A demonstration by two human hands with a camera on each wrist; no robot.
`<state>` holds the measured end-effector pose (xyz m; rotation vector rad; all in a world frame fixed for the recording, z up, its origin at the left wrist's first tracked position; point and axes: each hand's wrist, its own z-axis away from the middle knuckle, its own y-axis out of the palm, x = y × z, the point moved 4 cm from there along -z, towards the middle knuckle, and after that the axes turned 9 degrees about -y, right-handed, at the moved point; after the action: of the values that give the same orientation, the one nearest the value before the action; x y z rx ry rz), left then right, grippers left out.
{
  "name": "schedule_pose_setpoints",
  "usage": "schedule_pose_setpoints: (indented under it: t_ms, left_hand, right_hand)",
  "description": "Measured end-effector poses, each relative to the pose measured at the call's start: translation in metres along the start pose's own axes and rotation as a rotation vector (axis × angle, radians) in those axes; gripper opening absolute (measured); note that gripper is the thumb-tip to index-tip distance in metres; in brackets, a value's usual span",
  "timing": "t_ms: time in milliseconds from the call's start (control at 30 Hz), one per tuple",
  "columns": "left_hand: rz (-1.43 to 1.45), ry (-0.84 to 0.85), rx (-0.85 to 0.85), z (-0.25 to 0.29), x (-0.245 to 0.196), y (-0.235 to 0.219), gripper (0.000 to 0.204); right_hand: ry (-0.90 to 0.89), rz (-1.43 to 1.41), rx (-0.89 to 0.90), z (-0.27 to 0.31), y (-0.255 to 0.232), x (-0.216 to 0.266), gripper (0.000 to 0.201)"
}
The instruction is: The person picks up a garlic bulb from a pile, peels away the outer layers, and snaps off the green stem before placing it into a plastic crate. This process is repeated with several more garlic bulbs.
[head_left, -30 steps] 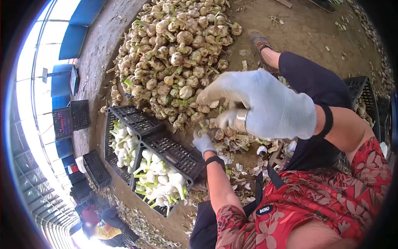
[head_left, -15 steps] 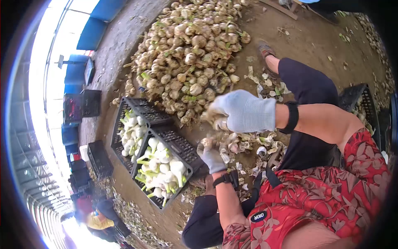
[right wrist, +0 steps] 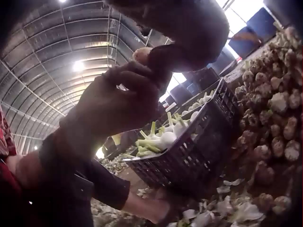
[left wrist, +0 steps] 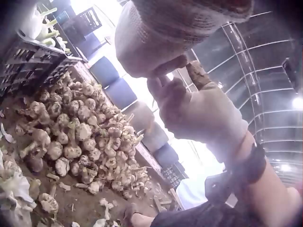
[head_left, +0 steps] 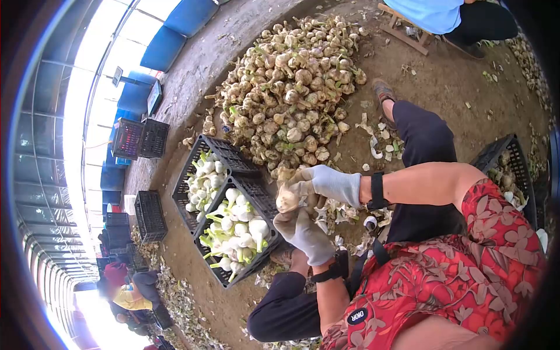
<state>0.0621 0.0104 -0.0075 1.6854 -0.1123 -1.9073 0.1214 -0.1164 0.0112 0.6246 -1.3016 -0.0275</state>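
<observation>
In the head view my two gloved hands meet in front of the dirty garlic pile (head_left: pixel 291 99). A pale garlic bulb (head_left: pixel 287 200) with brownish loose skin is between them. My left hand (head_left: pixel 309 236) holds it from below with curled fingers. From above, my right hand (head_left: pixel 332 184) pinches at its top, its glove fingertips stained brown. The wrist views show the hands close together, my right hand (left wrist: pixel 203 111) in the left one and my left hand (right wrist: pixel 118 101) in the right one; the bulb is mostly hidden there by the fingers.
Two black crates of cleaned white garlic, a nearer one (head_left: pixel 273 236) and a farther one (head_left: pixel 185 195), stand left of the hands. Peeled skins (head_left: pixel 344 213) litter the ground below. Another crate (head_left: pixel 522 175) stands at the right. A person in blue (head_left: pixel 431 14) sits beyond the pile.
My right hand has come down and away from the pile to meet my left hand, which has turned toward it at the bulb. The head view has shifted, with the pile now lower and farther right.
</observation>
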Motion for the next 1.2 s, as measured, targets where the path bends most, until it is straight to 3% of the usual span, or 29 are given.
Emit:
schedule_pose_setpoints:
  t_ms: [33,67,200,300,433,533,633,667,767,800,833,900,967,1000,1033,1100,1133,1200]
  left_hand:
    - [-0.072,0.051,-0.043,0.001,0.000,-0.001,0.029]
    - [-0.188,0.108,0.023,-0.004,0.005,-0.017,0.029]
    - [-0.526,0.532,-0.013,-0.006,-0.020,-0.006,0.018]
    - [-0.331,0.258,0.058,0.009,-0.040,0.014,0.017]
    - [-0.132,0.265,0.078,0.010,-0.035,0.018,0.025]
    - [-0.198,0.263,-0.074,0.015,-0.037,0.031,0.021]
    - [-0.265,0.265,-0.035,0.014,-0.038,0.026,0.012]
    - [-0.295,0.242,-0.063,0.011,-0.036,0.022,0.010]
    - [-0.333,0.170,-0.164,-0.006,-0.028,0.002,0.005]
    - [-0.310,0.144,-0.213,-0.012,-0.024,-0.010,0.004]
    - [-0.286,0.114,-0.266,-0.019,-0.017,-0.022,0.002]
    - [-0.384,-0.050,-0.289,-0.040,0.012,-0.048,0.004]
    - [-0.432,-0.232,-0.223,-0.070,0.062,-0.083,0.008]
    - [-0.570,-0.178,-0.316,-0.092,0.098,-0.120,0.014]
    - [-0.636,-0.119,-0.347,-0.096,0.109,-0.125,0.022]
    - [-1.276,-0.043,-0.414,-0.107,0.124,-0.146,0.028]
    - [-1.283,-0.158,-0.401,-0.108,0.129,-0.151,0.035]
    - [-1.418,-0.053,-0.323,-0.110,0.134,-0.145,0.037]
  right_hand:
    - [0.020,-0.029,0.000,-0.001,-0.001,0.000,0.042]
    - [0.039,-0.067,0.032,-0.003,-0.003,0.000,0.041]
    - [-0.013,-0.126,0.201,-0.007,-0.001,0.009,0.045]
    - [-0.091,-0.191,0.212,-0.010,0.002,0.008,0.044]
    - [-0.130,-0.021,0.197,-0.015,-0.004,0.000,0.035]
    - [-0.084,0.023,0.227,-0.006,-0.001,0.008,0.031]
    - [-0.192,-0.007,0.276,-0.008,0.002,0.007,0.029]
    - [-0.298,0.100,0.221,-0.012,-0.002,0.009,0.028]
    - [-0.195,0.155,0.073,-0.021,-0.017,0.015,0.026]
    - [-0.024,0.112,-0.018,-0.014,-0.025,0.032,0.019]
    - [-0.079,-0.004,-0.087,-0.006,-0.030,0.053,0.017]
    - [-0.247,-0.053,-0.230,-0.015,-0.056,0.066,0.018]
    - [-0.268,-0.053,-0.301,-0.009,-0.073,0.078,0.016]
    - [-0.230,-0.026,-0.314,-0.005,-0.079,0.079,0.015]
    - [-0.206,0.008,-0.338,0.000,-0.081,0.078,0.014]
    - [-0.141,0.031,-0.319,0.006,-0.084,0.072,0.017]
    - [-0.098,0.085,-0.309,0.009,-0.084,0.071,0.020]
    - [-0.062,0.114,-0.303,0.011,-0.084,0.071,0.021]
